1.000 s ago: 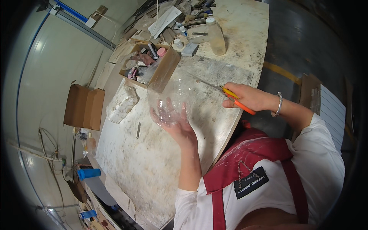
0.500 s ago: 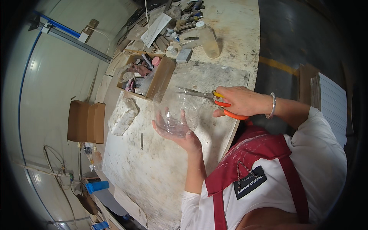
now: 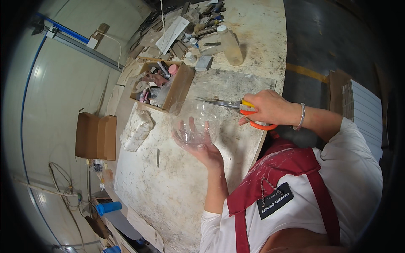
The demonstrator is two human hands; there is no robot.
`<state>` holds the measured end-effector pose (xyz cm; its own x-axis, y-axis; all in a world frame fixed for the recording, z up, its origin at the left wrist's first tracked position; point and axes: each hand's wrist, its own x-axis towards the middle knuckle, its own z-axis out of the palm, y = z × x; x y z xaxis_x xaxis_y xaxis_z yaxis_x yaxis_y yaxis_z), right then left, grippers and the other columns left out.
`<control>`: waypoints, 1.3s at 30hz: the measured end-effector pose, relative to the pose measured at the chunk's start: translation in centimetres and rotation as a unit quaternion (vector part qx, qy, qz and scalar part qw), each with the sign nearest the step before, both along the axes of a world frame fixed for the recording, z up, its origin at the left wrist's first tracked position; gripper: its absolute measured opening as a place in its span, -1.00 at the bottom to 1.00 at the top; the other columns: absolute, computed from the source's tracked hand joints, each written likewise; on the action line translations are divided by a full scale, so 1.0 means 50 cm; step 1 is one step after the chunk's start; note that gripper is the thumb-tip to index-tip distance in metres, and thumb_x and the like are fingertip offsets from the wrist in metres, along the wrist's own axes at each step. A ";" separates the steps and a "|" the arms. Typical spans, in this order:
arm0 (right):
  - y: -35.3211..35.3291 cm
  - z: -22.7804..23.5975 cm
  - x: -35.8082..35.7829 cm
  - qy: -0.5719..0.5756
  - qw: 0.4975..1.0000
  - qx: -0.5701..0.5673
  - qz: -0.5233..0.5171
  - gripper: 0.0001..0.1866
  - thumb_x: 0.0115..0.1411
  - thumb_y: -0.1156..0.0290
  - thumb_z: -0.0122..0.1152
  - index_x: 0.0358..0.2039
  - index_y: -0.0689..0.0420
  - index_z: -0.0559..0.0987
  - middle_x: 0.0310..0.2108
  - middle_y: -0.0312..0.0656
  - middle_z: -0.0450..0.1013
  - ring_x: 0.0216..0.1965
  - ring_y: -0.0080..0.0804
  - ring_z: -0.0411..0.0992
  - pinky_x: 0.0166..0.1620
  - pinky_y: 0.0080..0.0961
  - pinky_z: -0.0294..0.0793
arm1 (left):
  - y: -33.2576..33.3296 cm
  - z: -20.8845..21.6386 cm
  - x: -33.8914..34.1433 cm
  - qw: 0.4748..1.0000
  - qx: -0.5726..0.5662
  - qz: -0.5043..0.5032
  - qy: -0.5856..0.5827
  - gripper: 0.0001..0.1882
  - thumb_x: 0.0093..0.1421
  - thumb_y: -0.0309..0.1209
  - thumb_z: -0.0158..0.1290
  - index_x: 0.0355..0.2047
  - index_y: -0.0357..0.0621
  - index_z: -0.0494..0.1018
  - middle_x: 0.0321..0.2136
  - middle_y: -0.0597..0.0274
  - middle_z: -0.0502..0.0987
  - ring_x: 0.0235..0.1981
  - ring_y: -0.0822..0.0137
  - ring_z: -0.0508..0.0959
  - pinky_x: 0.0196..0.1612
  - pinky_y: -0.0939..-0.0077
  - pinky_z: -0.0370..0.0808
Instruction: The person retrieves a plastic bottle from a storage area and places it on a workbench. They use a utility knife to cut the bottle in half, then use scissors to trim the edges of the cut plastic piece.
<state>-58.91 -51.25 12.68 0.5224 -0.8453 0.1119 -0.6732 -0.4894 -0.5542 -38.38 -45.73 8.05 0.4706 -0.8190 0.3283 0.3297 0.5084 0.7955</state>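
Observation:
My left hand (image 3: 201, 151) holds a clear, rounded plastic container (image 3: 190, 131) from below, its fingers spread and showing through the wall. The container is above the worktable, and its upper rim is hard to make out. In my right hand (image 3: 270, 109) is a pair of scissors (image 3: 221, 102) with orange and yellow handles. The blades point left across the container's upper part and look nearly closed. Whether they touch the plastic, I cannot tell.
On the worktable (image 3: 168, 198) stand a cardboard box (image 3: 182, 87) of odds and ends, a bag of white material (image 3: 137, 130), a thin strip (image 3: 158, 157) and a cloudy bottle (image 3: 232, 48). Clutter fills the far end. An open carton (image 3: 96, 135) is at the left.
The scissor blades have come closer together. My right hand has shifted slightly to the right with the scissors. The container has turned or tilted a little in my left hand.

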 end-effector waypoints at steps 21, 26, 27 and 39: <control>-0.021 0.008 -0.020 0.055 0.998 -0.038 0.008 -0.36 -0.06 -0.21 0.24 -0.44 0.20 0.38 -0.72 0.00 0.35 -0.54 0.09 0.40 -0.44 -0.16 0.34 | 0.009 -0.024 0.024 0.984 0.073 -0.160 0.029 -0.09 0.00 0.21 0.05 0.27 0.15 -0.02 0.24 0.12 0.08 0.21 -0.02 0.16 0.07 -0.02 0.35; -0.026 0.019 -0.015 0.066 0.997 -0.030 0.009 -0.32 -0.06 -0.27 0.19 -0.43 0.23 0.39 -0.68 0.04 0.37 -0.51 0.12 0.41 -0.40 -0.15 0.36 | 0.006 -0.037 0.025 0.974 0.099 -0.187 0.086 -0.11 0.00 0.26 0.00 0.25 0.14 0.06 0.23 0.10 0.12 0.20 -0.03 0.19 0.05 -0.01 0.38; -0.027 0.020 -0.015 0.062 0.997 -0.036 0.011 -0.34 -0.05 -0.23 0.22 -0.44 0.23 0.37 -0.72 0.01 0.34 -0.53 0.11 0.39 -0.42 -0.17 0.35 | 0.006 -0.036 0.027 0.972 0.106 -0.187 0.091 -0.12 -0.01 0.27 -0.01 0.25 0.14 0.08 0.23 0.10 0.12 0.20 -0.03 0.20 0.05 -0.01 0.39; -0.031 0.033 -0.014 0.105 0.994 -0.041 0.010 -0.34 -0.06 -0.22 0.23 -0.40 0.22 0.36 -0.66 0.03 0.38 -0.50 0.13 0.41 -0.39 -0.13 0.37 | 0.001 -0.037 0.030 0.941 0.153 -0.264 0.145 0.02 -0.12 0.39 0.00 0.26 0.13 0.05 0.22 0.11 0.15 0.16 -0.01 0.27 -0.06 0.06 0.48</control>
<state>-59.63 -52.82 14.33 0.5581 -0.8271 0.0669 -0.7593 -0.5415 -0.3610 -36.87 -45.68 6.19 0.0047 -0.9992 -0.0408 0.6985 -0.0259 0.7151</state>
